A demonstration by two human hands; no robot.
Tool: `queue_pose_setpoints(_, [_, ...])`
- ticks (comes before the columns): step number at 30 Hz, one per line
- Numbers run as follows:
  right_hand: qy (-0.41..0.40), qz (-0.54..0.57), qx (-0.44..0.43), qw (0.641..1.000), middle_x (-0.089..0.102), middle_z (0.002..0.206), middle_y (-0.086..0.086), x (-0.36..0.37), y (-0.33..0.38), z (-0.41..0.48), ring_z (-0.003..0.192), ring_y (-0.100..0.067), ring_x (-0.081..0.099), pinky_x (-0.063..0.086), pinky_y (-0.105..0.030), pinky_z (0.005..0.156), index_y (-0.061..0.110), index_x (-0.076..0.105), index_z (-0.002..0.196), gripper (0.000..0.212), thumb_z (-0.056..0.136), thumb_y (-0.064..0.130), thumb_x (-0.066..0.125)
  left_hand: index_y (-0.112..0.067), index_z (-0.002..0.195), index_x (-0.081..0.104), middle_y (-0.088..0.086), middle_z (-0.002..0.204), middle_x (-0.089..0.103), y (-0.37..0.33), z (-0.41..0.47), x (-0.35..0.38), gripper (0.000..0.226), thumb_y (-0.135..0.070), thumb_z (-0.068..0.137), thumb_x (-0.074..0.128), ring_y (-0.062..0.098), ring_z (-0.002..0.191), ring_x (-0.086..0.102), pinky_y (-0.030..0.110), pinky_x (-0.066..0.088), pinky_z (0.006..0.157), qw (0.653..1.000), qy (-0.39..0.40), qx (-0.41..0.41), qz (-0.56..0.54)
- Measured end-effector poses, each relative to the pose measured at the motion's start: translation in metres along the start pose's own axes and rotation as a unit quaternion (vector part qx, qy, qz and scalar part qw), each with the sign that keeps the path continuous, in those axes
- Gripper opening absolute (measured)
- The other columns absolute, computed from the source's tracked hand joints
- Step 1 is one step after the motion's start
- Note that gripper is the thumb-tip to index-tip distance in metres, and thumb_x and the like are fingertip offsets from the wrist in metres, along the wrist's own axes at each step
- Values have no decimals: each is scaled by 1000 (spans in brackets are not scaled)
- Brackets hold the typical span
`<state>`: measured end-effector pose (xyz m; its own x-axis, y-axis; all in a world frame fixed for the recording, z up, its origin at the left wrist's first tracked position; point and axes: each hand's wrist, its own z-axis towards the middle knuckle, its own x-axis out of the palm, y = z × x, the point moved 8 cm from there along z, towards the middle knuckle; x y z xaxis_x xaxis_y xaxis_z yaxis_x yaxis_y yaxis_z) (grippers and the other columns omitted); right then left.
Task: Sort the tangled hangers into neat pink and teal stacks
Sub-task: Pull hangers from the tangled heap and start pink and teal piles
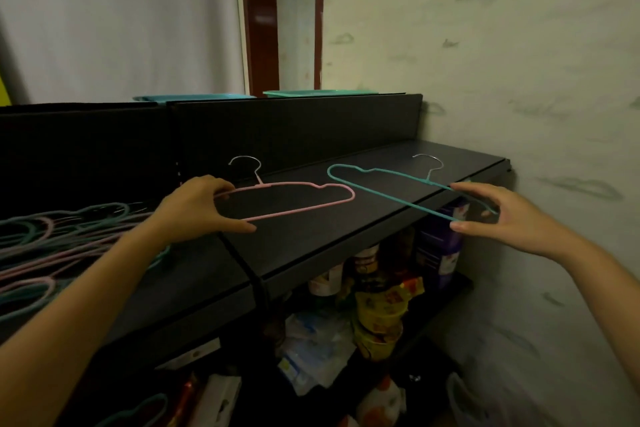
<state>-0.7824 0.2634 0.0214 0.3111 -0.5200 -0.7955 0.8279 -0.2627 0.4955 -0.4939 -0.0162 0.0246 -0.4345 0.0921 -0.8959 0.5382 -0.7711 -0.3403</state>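
Note:
My left hand grips the left end of a pink hanger, held just above the black shelf top with its metal hook pointing away from me. My right hand pinches the right end of a teal hanger, which slants over the shelf's right part, hook toward the back. The two hangers nearly meet at their free ends. A tangled heap of pink and teal hangers lies on the shelf at the far left.
A black back panel rises behind the shelf, with teal trays on top. A stained wall closes the right side. Bottles and packets fill the lower shelves. Another teal hanger lies low at the left.

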Motion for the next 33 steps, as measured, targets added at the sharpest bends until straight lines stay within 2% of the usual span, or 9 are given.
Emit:
queue_pose_setpoints(2, [-4,17,-2,1000,51,127,7,-7,-20,10,122,-15,46,42,-40,100,52,44,114,91,35,95,50,-15,128,47,5,122,52,-13,20,16,83,-54,60,75,18,109,49,33,44,93,1000,4,-1,10])
queue_pose_setpoints(6, [17,28,1,999,51,129,5,-12,-62,39,123,-14,45,38,-34,103,56,41,109,86,33,95,51,-13,129,46,7,124,51,-31,62,45,81,-53,63,73,19,111,48,30,41,91,1000,15,-12,24])
queue_pose_setpoints(12, [57,16,0,998,47,127,13,-19,-119,102,119,-5,41,33,-25,98,39,44,126,113,29,96,49,-13,129,45,9,128,48,-40,123,80,79,-51,65,72,21,114,46,33,42,94,997,36,-50,44])
queue_pose_setpoints(22, [151,35,-16,988,45,127,17,-16,-199,202,119,-3,40,32,-24,100,53,41,114,94,30,92,56,-15,128,44,6,130,44,-31,179,125,70,-48,71,69,13,108,44,28,40,94,984,135,-111,15])
queue_pose_setpoints(25, [183,46,-30,982,48,125,18,-10,-219,230,121,-4,42,31,-27,105,51,44,115,94,31,90,60,-21,127,43,1,127,41,-31,180,128,99,-76,48,66,12,109,41,29,39,97,977,167,-129,23])
queue_pose_setpoints(27, [213,46,-42,975,47,123,25,-6,-230,248,121,-1,42,31,-24,103,50,45,116,95,32,87,64,-25,126,44,-4,122,39,-31,182,127,124,-94,23,48,13,112,41,32,40,98,973,175,-139,58])
queue_pose_setpoints(28, [226,44,-50,972,45,123,28,-4,-235,258,120,1,42,30,-22,102,49,45,117,95,32,86,65,-25,125,45,-5,120,40,-31,185,126,124,-96,22,43,13,111,41,32,41,98,972,169,-142,81])
queue_pose_setpoints(30, [246,38,-67,966,44,124,31,-3,-244,279,118,5,42,29,-19,102,49,46,118,96,31,85,66,-23,121,49,-5,118,44,-37,193,121,103,-91,44,44,12,107,43,31,43,93,973,126,-151,120])
queue_pose_setpoints(33, [280,46,-90,955,43,123,34,-1,-254,308,111,22,40,32,-5,91,49,46,116,95,30,80,70,-18,118,53,2,116,54,-55,207,113,56,-59,80,47,11,95,49,29,45,84,976,33,-164,140])
